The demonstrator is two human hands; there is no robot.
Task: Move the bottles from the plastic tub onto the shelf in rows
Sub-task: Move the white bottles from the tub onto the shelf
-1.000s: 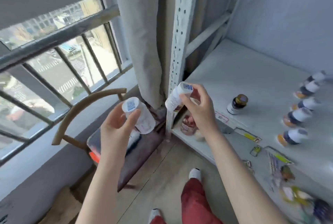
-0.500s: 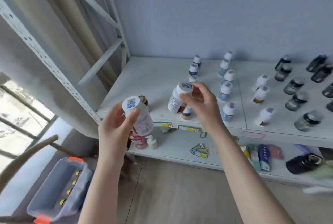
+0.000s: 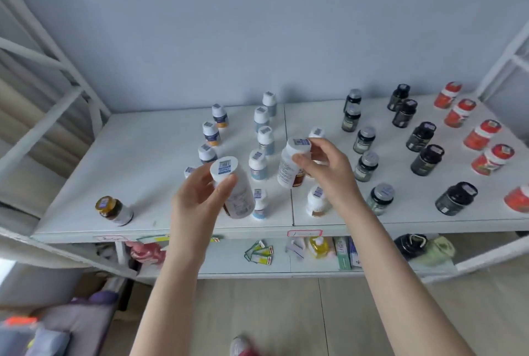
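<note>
Head view: left hand (image 3: pixel 200 198) holds bottle (image 3: pixel 239 198) before white rows (image 3: pixel 265 138) (dark jars (image 3: pixel 426 159) rightward).

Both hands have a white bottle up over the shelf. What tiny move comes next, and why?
Probably lower the bottle in the left hand onto the shelf, at the front of the leftmost white-capped row: it hovers there, and that spot looks bare.
</note>
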